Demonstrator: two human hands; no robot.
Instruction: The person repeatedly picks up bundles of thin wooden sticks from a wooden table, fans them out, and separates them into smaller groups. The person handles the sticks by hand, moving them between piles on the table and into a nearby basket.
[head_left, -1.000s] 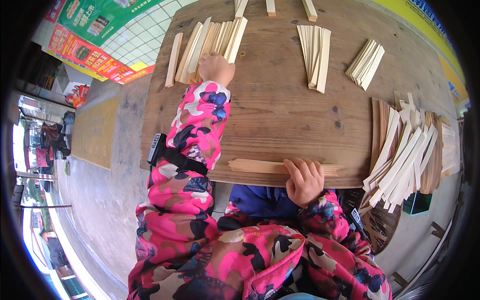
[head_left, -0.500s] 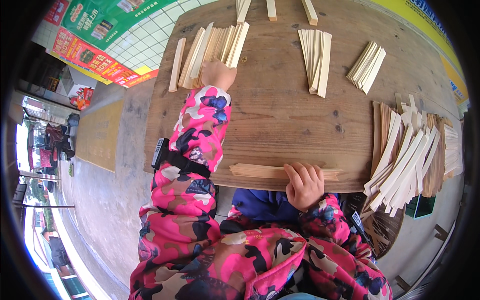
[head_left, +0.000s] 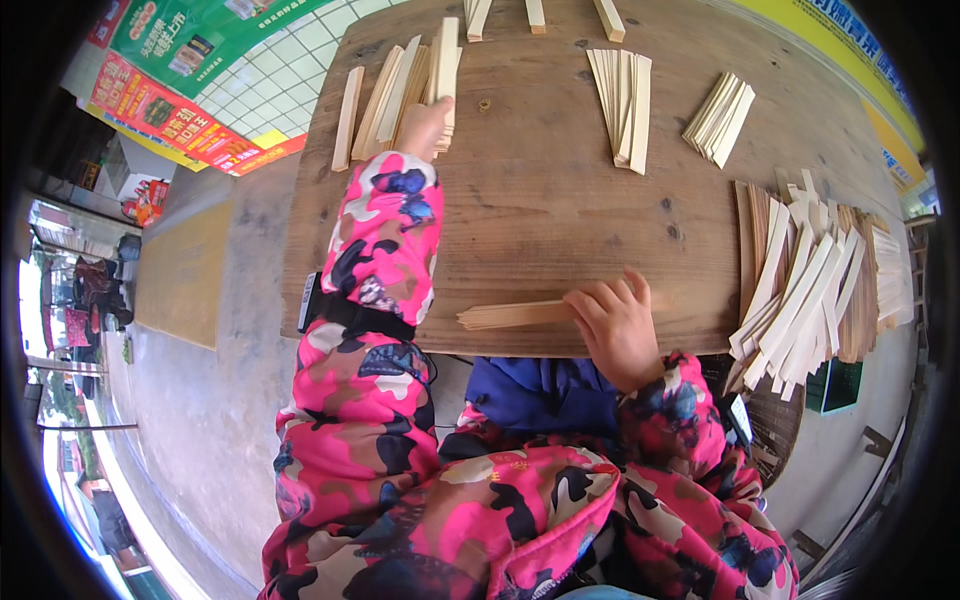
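Observation:
At the far left of the table, my left hand (head_left: 424, 128) is closed round a bundle of pale wooden strips (head_left: 445, 62), which stands out above a row of similar strips (head_left: 378, 105). Its fingertips are partly hidden behind the bundle. By the near edge, my right hand (head_left: 615, 325) curls over a flat stack of thin wooden strips (head_left: 512, 315). The stack's left part sticks out past the fingers, while its right end is covered or blurred.
Fanned strips (head_left: 622, 110) and a smaller pile (head_left: 718, 118) lie toward the back right of the wooden table (head_left: 520, 220). A big loose heap of strips (head_left: 800, 290) sits at the right edge, above a round basket (head_left: 780, 440) and a green crate (head_left: 832, 385).
My left hand has gripped a bundle of strips and raised it from the row. My right hand has shifted slightly right and turned over the near stack, whose right end no longer shows.

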